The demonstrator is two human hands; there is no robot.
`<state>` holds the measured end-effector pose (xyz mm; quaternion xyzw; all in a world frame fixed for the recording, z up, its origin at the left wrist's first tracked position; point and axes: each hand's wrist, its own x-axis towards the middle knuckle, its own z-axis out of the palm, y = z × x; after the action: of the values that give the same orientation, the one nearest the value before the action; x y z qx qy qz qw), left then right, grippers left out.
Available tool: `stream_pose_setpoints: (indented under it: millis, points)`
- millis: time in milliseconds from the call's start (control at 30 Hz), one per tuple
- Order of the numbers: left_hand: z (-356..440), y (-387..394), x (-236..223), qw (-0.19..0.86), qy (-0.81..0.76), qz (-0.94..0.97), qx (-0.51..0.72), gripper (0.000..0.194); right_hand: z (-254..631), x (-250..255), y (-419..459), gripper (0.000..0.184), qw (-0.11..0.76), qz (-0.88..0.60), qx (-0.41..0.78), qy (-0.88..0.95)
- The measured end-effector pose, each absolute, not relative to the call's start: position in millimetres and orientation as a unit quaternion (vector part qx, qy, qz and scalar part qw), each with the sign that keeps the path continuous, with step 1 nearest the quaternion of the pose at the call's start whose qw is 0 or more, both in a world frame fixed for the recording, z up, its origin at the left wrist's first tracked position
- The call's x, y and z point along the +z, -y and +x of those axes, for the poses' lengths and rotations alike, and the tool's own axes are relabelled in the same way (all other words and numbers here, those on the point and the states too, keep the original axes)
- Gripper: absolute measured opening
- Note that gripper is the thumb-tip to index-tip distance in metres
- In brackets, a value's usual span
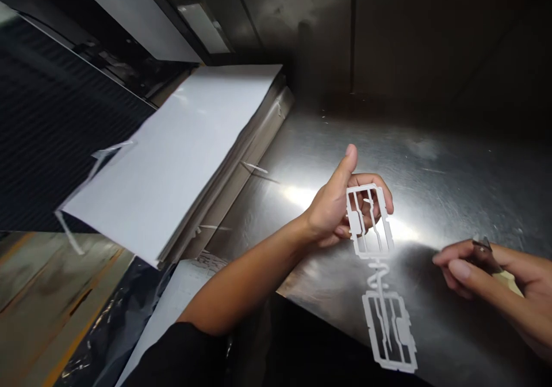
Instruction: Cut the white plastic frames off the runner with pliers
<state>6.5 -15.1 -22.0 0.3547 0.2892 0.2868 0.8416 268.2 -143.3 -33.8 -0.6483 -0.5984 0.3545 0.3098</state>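
My left hand [334, 203] is raised over the metal table, with its thumb pointing up and its fingers curled behind a white plastic moulding [389, 237]. That moulding has two rectangular frames with thin inner bars, joined by a wavy runner; the second frame hangs down toward my body. My fingers hold it at the upper frame, though their exact grip is partly hidden. At the right, my right hand [487, 278] is closed on a small metal blade [482, 250], with pale yellow material [509, 282] showing in the palm. The blade is apart from the moulding.
A tall stack of white sheets [185, 145] stands on the left of the metal table [414, 151], with thin plastic scraps [254, 167] sticking out of its side. Dark metal panels [302, 25] close off the back. Dark plastic film [107, 318] lies at lower left.
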Motion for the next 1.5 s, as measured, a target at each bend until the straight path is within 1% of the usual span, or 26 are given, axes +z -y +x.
stream_pose_setpoints:
  millis: [67, 133, 267, 467, 633, 767, 1000, 1100, 1200, 1300, 1433, 1500]
  points:
    - [12.4, 25.3, -24.2, 0.846, -0.285, 0.37, 0.256, 0.084, 270.0, -30.0, 141.6, 0.052, 0.307, -0.639, 0.386, 0.591]
    - [18.7, 33.0, -26.1, 0.846, -0.296, 0.376, 0.237, 0.084, 262.9, -26.4, 142.3, 0.048, 0.331, -0.634, 0.396, 0.576]
    - [29.1, 39.8, -30.2, 0.832, -0.322, 0.386, 0.234, 0.085, 242.1, -20.7, 145.3, 0.027, 0.344, -0.601, 0.443, 0.57]
    - [34.2, 46.0, -38.4, 0.824, -0.346, 0.388, 0.226, 0.083, 230.6, -15.1, 142.1, 0.01, 0.361, -0.594, 0.461, 0.551]
    - [32.7, 48.8, -42.7, 0.825, -0.352, 0.384, 0.221, 0.075, 230.6, -15.9, 141.1, 0.01, 0.363, -0.594, 0.455, 0.556]
    - [33.3, 47.7, -41.5, 0.824, -0.357, 0.381, 0.218, 0.071, 230.9, -16.2, 142.4, 0.011, 0.361, -0.596, 0.46, 0.55]
    - [35.6, 47.4, -37.8, 0.815, -0.365, 0.393, 0.217, 0.075, 230.9, -15.5, 141.0, 0.016, 0.352, -0.601, 0.472, 0.54]
    - [34.3, 40.3, -38.0, 0.79, -0.384, 0.393, 0.272, 0.078, 235.4, -18.6, 140.8, 0.022, 0.345, -0.594, 0.486, 0.54]
    - [30.2, 26.6, -38.2, 0.746, -0.411, 0.37, 0.37, 0.083, 242.7, -22.8, 140.2, 0.03, 0.335, -0.595, 0.487, 0.544]
    - [25.1, 14.2, -35.8, 0.704, -0.43, 0.351, 0.444, 0.084, 250.1, -27.8, 139.2, 0.031, 0.334, -0.602, 0.458, 0.562]
    - [20.8, 12.8, -27.7, 0.679, -0.431, 0.365, 0.469, 0.085, 258.8, -36.4, 141.2, 0.031, 0.331, -0.624, 0.435, 0.558]
    - [18.3, 17.3, -23.4, 0.674, -0.413, 0.402, 0.462, 0.075, 263.3, -41.7, 144.1, 0.033, 0.33, -0.654, 0.396, 0.554]
